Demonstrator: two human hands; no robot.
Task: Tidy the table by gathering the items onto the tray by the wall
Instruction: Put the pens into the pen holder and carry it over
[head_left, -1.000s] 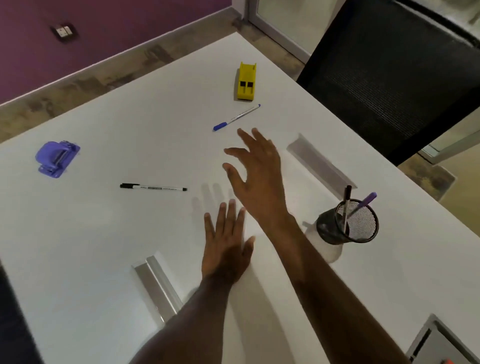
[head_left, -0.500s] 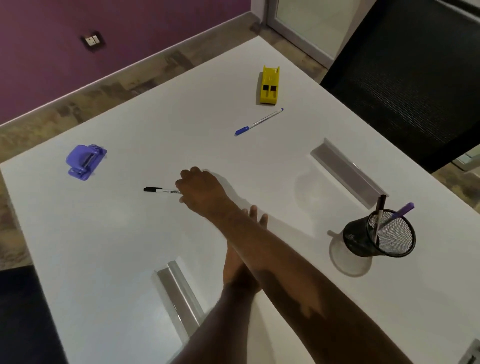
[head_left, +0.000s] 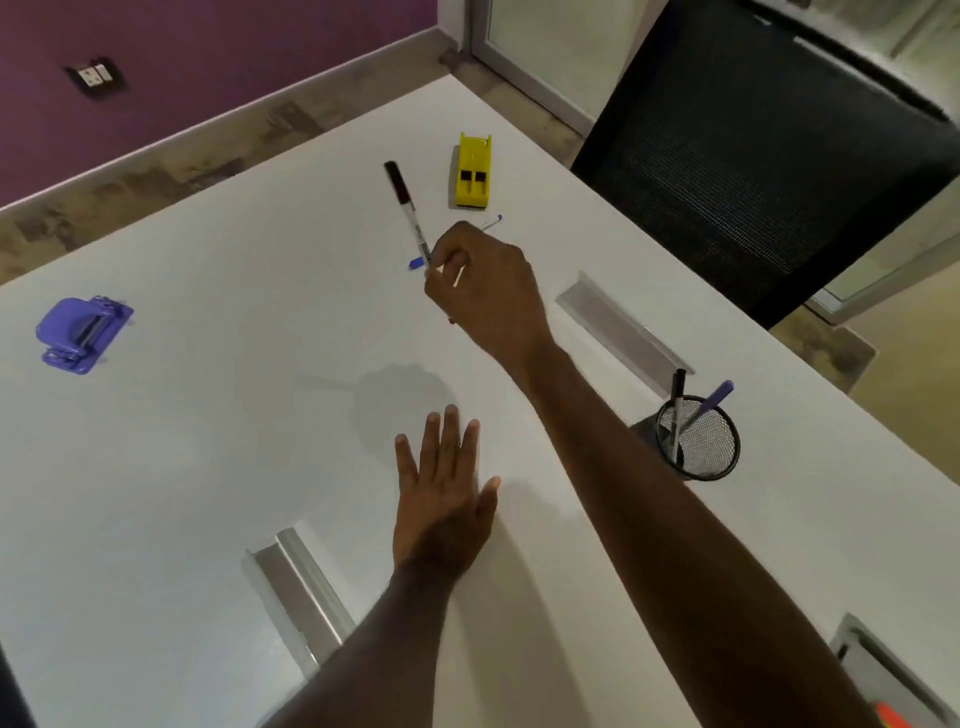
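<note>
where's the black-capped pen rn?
Head view, upper centre: the black-capped pen is held off the table in the right hand, cap pointing away, just left of the yellow block.

A white counter fills most of the view, with metal cable slots set into its top. Beyond its far edge, toward 11 o'clock, a purple wall carries a wall socket above a pale skirting board and a mottled brown floor. At 1 o'clock stands a black mesh chair, with a frosted glass door behind it.
</note>
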